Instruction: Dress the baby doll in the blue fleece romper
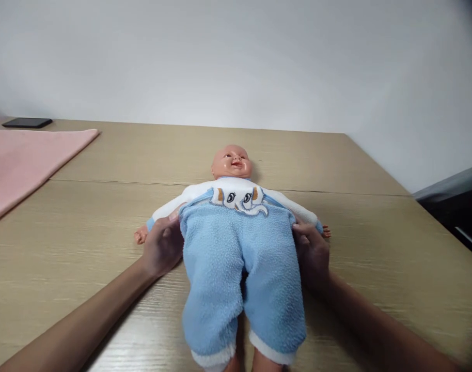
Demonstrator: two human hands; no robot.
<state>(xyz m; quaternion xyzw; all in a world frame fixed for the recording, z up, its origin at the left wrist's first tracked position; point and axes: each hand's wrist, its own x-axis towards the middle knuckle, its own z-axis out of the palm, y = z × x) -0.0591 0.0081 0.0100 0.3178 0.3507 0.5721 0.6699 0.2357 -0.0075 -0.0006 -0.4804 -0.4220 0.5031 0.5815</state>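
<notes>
Gripping the waist of the blue overalls (220,258) from both sides, one hand per side; the doll (232,163) lies face up on the table (375,248), head at the far end, legs running off the near edge of view.

Progress, as far as it shows: overalls on. Both doll legs come out of the white-trimmed cuffs, and the waist sits at chest level. White top (172,202) is on too, doll arms in the sleeves, spread either side. Elephant patch (239,199) lies flat over the doll's chest, a blue strap (199,198) running to it from each waist corner. What's left: waist looks spread wide, so I judge the fit isn't settled. Can't tell whether the cloth is going up or down, or how the straps fasten. Doll's feet out of view.

Left hand (162,245), beside the doll's left-of-view flank: closed on the waist edge, thumb on top, fingers mostly hidden behind cloth. Right hand (312,250), opposite flank: same, curled and clamped on the other waist corner; fingertips partly hidden.

Around the doll: pink cloth (34,163) well apart to its left, dark flat device (27,123) beyond that, wall (220,62) behind its head.
</notes>
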